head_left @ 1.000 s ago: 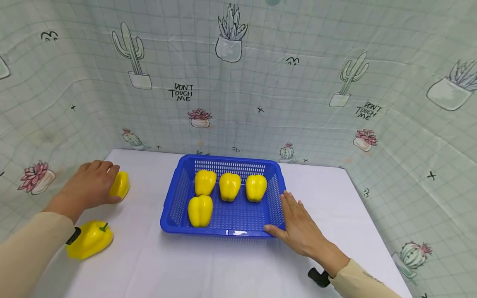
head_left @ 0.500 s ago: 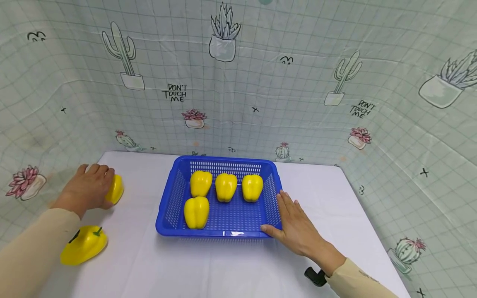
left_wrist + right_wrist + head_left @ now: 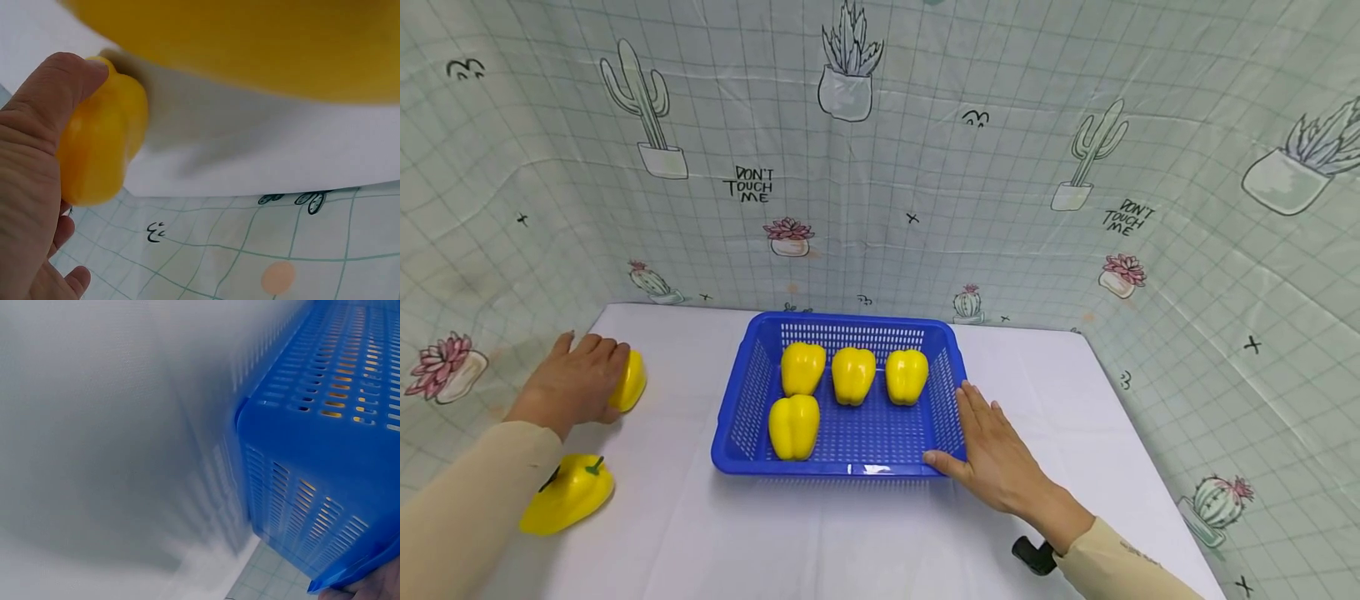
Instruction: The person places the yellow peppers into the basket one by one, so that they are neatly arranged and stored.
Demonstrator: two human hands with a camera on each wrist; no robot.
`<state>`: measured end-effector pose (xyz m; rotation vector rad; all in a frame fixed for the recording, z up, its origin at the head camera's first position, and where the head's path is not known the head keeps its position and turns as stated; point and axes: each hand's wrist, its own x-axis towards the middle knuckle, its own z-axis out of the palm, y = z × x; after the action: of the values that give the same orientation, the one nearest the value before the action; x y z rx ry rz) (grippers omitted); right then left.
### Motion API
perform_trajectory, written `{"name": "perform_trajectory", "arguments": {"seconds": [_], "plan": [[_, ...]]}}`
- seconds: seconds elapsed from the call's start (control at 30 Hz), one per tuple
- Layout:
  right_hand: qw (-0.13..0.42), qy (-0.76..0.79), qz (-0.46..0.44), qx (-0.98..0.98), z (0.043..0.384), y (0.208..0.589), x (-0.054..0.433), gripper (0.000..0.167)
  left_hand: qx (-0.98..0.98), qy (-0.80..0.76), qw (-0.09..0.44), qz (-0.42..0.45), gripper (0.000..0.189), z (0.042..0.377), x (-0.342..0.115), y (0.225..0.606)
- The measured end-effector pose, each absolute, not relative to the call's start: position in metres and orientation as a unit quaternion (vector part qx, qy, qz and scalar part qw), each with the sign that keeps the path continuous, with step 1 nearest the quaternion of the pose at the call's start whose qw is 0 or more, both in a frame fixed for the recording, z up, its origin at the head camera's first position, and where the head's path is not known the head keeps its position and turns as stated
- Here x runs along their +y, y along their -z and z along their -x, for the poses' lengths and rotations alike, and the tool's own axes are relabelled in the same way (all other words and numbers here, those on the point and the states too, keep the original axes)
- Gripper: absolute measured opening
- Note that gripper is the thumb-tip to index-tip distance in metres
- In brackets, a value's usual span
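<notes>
- The left hand (image 3: pixel 572 379) is clamped on a yellow bell pepper (image 3: pixel 630 383), its thumb laid over one end and fingers on the opposite side; this pepper is near the far left corner of the white tablecloth (image 3: pixel 760 537).
- A loose bell pepper (image 3: pixel 568 500) lies on its side nearer the person, below the left wrist, its green stem (image 3: pixel 595 465) turned toward the basket.
- The blue plastic basket (image 3: pixel 767 467), rectangular and slotted (yellow shows through the slots in the right wrist view), sits mid-table.
- Inside are four more yellow peppers: a back-left pepper (image 3: pixel 802 368), a middle pepper (image 3: pixel 853 376) and a right pepper (image 3: pixel 906 377) in a row along the back, plus a front-left pepper (image 3: pixel 793 427) just before the first.
- The right hand (image 3: pixel 1003 462) rests on the basket's right rim, fingers straight and close together, thumb spread apart onto the front corner.
- Beige sleeves (image 3: pixel 1120 562) cover both forearms; a black wrist mount (image 3: pixel 1033 556) shows by the right one.
- Behind hangs a gridded cloth (image 3: pixel 1015 258) printed with potted cacti.
</notes>
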<state>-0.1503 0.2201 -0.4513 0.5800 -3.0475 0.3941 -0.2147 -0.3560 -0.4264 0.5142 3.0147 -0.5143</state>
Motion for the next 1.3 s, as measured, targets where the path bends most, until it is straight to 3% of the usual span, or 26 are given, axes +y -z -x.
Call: {"name": "perform_trajectory", "arguments": {"seconds": [0.17, 0.43, 0.9, 1.3], "plan": [[0.010, -0.126, -0.191, -0.973, 0.151, 0.452, 0.219, 0.105, 0.973, 0.164, 0.024, -0.158, 0.089, 0.214, -0.357, 0.426], [0.012, -0.121, -0.189, -0.974, 0.153, 0.453, 0.217, 0.106, 0.975, 0.160, 0.007, -0.155, 0.096, 0.215, -0.358, 0.426], [0.009, -0.125, -0.184, -0.975, 0.152, 0.453, 0.216, 0.107, 0.970, 0.108, -0.121, -0.179, 0.081, 0.218, -0.348, 0.416], [-0.009, -0.072, -0.193, -0.979, 0.150, 0.441, 0.221, 0.116, 0.957, 0.096, -0.187, -0.202, 0.094, 0.218, -0.318, 0.387]]}}
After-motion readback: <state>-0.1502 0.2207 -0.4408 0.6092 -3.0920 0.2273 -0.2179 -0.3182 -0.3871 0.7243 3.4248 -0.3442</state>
